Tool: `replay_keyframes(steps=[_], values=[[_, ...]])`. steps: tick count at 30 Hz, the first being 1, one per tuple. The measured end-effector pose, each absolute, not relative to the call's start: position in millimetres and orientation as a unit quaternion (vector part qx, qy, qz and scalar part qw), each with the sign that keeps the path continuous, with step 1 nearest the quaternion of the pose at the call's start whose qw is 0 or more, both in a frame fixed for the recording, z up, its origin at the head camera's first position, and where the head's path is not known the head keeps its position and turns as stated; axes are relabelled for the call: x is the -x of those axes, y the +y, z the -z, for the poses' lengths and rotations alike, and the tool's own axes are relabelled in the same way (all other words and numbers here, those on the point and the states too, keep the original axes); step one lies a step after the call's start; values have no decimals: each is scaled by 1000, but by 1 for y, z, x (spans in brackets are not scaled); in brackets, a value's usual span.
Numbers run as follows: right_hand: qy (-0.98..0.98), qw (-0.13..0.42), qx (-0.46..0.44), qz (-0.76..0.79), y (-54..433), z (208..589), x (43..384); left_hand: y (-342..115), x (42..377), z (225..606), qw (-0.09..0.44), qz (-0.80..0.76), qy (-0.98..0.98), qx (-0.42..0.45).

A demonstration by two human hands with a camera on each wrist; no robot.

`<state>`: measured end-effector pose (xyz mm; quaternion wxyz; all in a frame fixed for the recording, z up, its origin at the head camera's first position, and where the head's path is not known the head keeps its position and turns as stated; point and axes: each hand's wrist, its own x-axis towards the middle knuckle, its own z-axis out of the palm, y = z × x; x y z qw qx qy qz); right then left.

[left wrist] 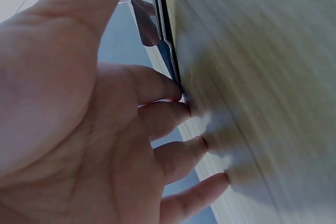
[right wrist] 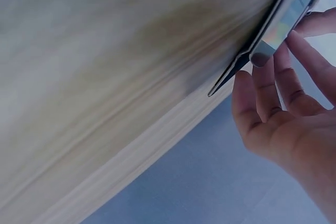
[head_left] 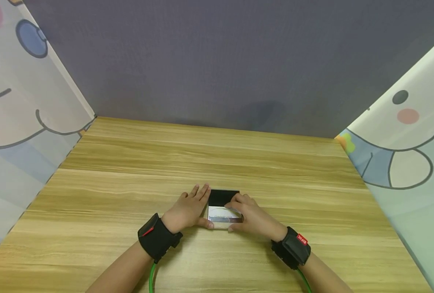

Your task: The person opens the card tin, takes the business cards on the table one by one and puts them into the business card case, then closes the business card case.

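Note:
A slim metal business card case [head_left: 223, 198] lies unfolded on the wooden table, its dark lid half towards the back wall. In the front half sits a white business card [head_left: 218, 213] with printed lettering, partly covered by fingers. My left hand [head_left: 191, 208] rests along the case's left side, fingers extended with their tips on the tabletop and the thumb at the near left corner. With bent fingers my right hand [head_left: 252, 217] grips the right part of the case, thumb at its front edge and index finger over the card. The shiny case [right wrist: 289, 17] shows edge-on in the right wrist view.
The wood-grain table [head_left: 147, 154] surrounds the case. A grey wall panel [head_left: 202, 61] rises at the far edge, and cartoon-printed panels [head_left: 403, 134] flank both sides. Each wrist wears a black band, with a green cable [head_left: 151, 278] running from the left one.

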<state>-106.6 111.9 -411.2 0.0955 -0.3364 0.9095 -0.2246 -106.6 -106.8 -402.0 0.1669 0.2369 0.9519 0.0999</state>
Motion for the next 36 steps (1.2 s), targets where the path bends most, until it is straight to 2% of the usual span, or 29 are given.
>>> replay_keyframes(steps=[8, 15, 24, 36], values=[[908, 84, 337, 233, 117, 413, 106, -104, 110, 404, 163, -92, 951, -245], [923, 69, 280, 254, 129, 416, 113, -104, 114, 405, 167, -96, 947, -258], [917, 153, 242, 277, 133, 415, 118, -106, 116, 403, 159, -120, 942, -271], [918, 163, 244, 266, 131, 412, 123, -103, 117, 406, 94, -130, 940, -300]])
